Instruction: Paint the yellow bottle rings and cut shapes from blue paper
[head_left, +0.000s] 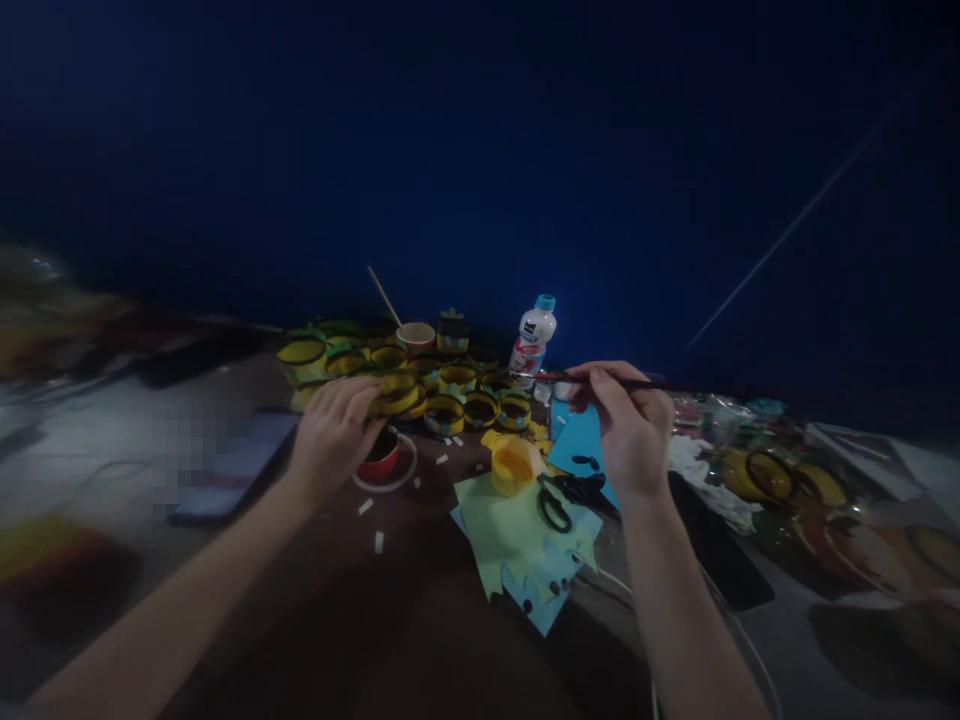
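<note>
My left hand (336, 428) has its fingers curled at a yellow ring with a dark rim (399, 396) and seems to grip it; the fingertips are partly hidden. Just below the hand stands a red cup (381, 458) with dark contents on a white round base. My right hand (626, 415) pinches a thin dark-handled paintbrush (551, 377), held nearly level, its tip pointing left. Behind the hands are several more yellow rings (444, 412). Between my arms, black-handled scissors (555, 510) lie on pale green paper (495, 530), with a small yellow cup-like piece (513, 470) beside them.
A white bottle with a blue cap (534, 335) and a paper cup with a stick (415, 338) stand at the back. Blue paper (581, 445), a dark phone-like slab (716, 545) and crumpled white tissue (709, 480) lie rightward. A bluish flat object (240, 470) is left. White scraps dot the table.
</note>
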